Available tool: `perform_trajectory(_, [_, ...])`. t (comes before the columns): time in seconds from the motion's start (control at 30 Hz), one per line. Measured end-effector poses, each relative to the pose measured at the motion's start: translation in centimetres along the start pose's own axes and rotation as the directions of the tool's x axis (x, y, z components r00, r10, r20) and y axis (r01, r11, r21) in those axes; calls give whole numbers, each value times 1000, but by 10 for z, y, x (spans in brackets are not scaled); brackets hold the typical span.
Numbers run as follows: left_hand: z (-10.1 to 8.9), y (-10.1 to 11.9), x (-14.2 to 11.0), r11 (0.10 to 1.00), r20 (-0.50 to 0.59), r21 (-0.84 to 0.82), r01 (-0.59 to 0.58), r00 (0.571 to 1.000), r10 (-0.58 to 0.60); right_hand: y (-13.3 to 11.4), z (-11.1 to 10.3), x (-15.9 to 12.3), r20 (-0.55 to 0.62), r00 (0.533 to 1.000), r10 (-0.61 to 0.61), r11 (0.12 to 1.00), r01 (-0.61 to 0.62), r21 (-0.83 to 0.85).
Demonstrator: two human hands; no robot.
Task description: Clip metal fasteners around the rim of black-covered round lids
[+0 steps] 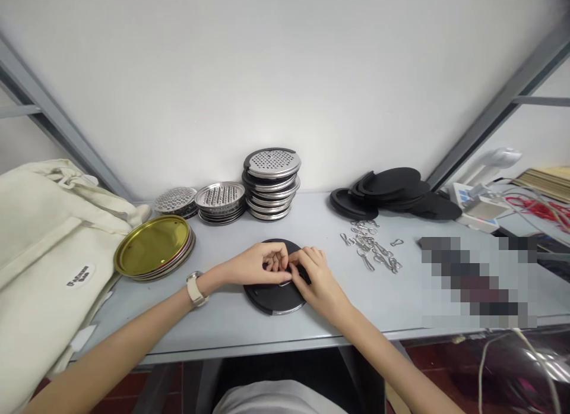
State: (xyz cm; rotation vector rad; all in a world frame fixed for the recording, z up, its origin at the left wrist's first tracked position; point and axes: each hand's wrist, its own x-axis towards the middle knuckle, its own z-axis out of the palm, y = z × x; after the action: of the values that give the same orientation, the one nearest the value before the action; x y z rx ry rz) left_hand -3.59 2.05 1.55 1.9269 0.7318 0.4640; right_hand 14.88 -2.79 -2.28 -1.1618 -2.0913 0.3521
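Observation:
A round black disc (262,296) with a strip of shiny metal rim lies flat on the grey table near its front edge. Over its middle, my left hand (270,264) is closed, thumb and fingers pinching at a small metal piece (285,283) that is mostly hidden. My right hand (314,276) meets it from the other side, its thumb and fingertips pressed together at the same spot. Whether the right fingers grip the metal piece too is hard to see. Right of the hands lies a loose heap of small metal spring clips (369,246).
Stacked grater discs with black rims (271,185) stand at the back, beside lower metal grater discs (220,201). Gold round lids (154,247) are piled at left, near a cream bag (57,242). Black discs (389,191) overlap at the back right. A blurred-out object (476,283) lies at right.

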Motion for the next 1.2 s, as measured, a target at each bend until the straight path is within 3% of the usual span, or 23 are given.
perform_trajectory(0.13, [0,-1,-1,980,12,152,-127,992,127,3,0,0,-15,1000,17,1000,-17,11])
perform_trajectory(0.4, [-2,-6,0,967,25,196,-160,987,158,1,0,0,-53,997,53,999,-53,8])
perform_trajectory(0.53, [-4,-8,2,989,-43,120,-91,994,97,-2,-2,0,-41,999,31,999,-30,37])
perform_trajectory(0.63, [-5,-8,3,999,-105,-28,-27,994,24,-4,-3,0,-18,1000,4,998,-3,56])
perform_trajectory(0.83, [-6,-6,3,972,-145,-236,-8,989,-27,-3,-1,-2,8,1000,-16,1000,16,-6])
perform_trajectory(1.07, [-5,-9,5,960,-155,-281,-1,987,-44,-1,1,-1,3,1000,-23,999,24,-31])
perform_trajectory(1.2, [-5,-12,5,982,-189,-184,-28,982,-7,2,2,-1,-46,998,36,998,-38,-45])
